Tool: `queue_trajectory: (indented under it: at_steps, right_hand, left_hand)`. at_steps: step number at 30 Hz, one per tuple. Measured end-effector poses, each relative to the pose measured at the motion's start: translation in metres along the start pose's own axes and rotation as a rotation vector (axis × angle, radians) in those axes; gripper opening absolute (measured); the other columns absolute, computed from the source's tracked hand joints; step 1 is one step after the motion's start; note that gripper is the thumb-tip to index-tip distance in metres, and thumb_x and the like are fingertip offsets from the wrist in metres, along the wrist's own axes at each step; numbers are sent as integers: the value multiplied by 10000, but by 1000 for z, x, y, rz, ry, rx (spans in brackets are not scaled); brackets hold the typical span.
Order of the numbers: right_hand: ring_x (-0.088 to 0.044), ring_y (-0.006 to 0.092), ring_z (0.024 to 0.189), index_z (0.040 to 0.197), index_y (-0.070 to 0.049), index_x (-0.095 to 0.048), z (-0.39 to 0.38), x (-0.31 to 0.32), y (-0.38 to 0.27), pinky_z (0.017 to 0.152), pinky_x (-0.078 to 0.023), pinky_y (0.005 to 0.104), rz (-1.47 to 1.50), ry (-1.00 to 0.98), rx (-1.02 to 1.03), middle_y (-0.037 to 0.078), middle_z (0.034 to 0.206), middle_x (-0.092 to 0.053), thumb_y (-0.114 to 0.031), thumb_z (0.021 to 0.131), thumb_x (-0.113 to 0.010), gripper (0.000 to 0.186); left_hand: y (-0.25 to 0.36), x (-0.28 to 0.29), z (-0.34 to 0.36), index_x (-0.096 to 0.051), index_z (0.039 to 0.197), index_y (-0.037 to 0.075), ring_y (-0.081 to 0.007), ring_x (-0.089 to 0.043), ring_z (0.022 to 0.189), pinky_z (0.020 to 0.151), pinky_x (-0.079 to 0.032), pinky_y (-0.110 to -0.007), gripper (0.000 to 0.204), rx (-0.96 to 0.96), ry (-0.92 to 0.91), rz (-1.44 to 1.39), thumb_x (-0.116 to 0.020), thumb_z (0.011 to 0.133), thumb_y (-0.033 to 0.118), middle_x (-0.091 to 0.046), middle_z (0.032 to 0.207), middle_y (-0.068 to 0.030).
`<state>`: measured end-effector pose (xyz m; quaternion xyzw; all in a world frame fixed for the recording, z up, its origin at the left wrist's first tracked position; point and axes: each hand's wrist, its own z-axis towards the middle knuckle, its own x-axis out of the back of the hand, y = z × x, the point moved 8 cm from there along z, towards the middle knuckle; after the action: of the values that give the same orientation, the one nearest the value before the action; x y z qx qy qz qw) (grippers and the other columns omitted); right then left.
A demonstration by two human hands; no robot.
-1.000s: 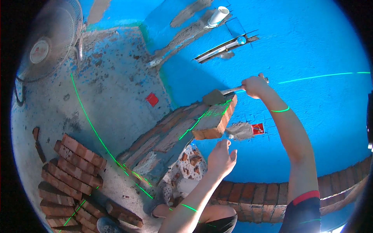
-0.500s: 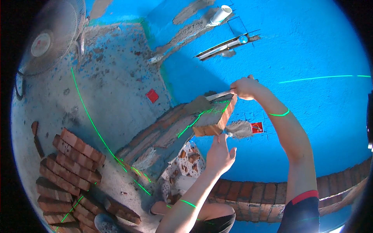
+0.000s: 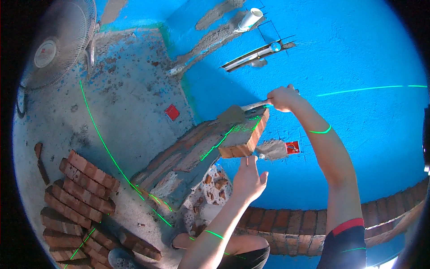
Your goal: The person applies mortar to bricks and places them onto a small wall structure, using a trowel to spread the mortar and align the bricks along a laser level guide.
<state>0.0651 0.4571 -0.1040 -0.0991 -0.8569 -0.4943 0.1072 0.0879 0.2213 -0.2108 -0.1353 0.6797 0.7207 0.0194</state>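
Note:
My right hand [image 3: 284,98] is wrapped around the handle of a trowel [image 3: 231,115], whose blade, coated in grey mortar, rests near the far edge of a low brick wall [image 3: 186,148]. A brick [image 3: 235,151] forms the near right end of the wall, with grey mortar spread on top. Below that brick is my left hand [image 3: 249,181], fingers stretched upward and thumb apart. Its fingertips touch the brick's lower edge, and some of them are partly hidden. A green laser line crosses the mortar and both forearms.
Stacked bricks [image 3: 80,193] lie at lower left, near a standing fan [image 3: 53,49]. The blue wall [image 3: 349,54] carries a white pipe [image 3: 251,19] and a red electrical box [image 3: 292,148]. A curved brick ledge [image 3: 291,222] runs behind my arms. Mortar and brick rubble [image 3: 212,188] sits near my foot.
The trowel and my right hand have shifted slightly up and right along the wall's far edge. My left hand stays at the brick's lower edge. The whole view has drifted a little.

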Motion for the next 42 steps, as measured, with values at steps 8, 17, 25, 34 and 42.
queue_trajectory:
  at_steps: [8,17,25,34,42]
  right_hand:
    - [-615,291,1043,1078,-215,-664,3,-1,0,1008,-290,600,-117,27,-6,74,1005,-673,-376,955,-499,261]
    - [-618,319,1008,988,-184,-655,-18,8,-27,993,-287,606,31,56,79,109,938,-668,-423,950,-483,296]
    - [-608,309,1014,994,-177,-653,-30,16,-30,953,-328,563,11,63,115,107,913,-665,-386,951,-488,270]
    - [-633,257,836,983,-157,-681,-86,17,13,760,-459,411,450,190,190,77,855,-671,-416,934,-502,318]
    - [-532,115,661,959,-60,-625,-231,-120,23,603,-456,289,1681,162,7,10,726,-576,-376,938,-563,323]
  left_hand:
    - [-1,-1,1,-371,1223,0,-390,-568,962,782,-528,-450,561,23,-32,-1,-699,830,229,-453,1125,-235]
    - [-1,-4,1,-357,1200,7,-396,-562,972,748,-542,-450,556,25,-17,-21,-700,827,236,-435,1130,-228]
    - [0,-2,-1,-366,1200,1,-393,-535,1022,814,-520,-445,567,-28,22,32,-712,816,234,-431,1140,-224]
    - [0,-7,-17,-392,1198,-2,-381,-503,1116,876,-500,-426,584,-52,45,188,-732,796,249,-420,1213,-215]
    - [1,-13,-40,-523,1090,-13,-328,-582,995,846,-496,-402,431,-44,17,219,-713,814,257,-570,1072,-190]
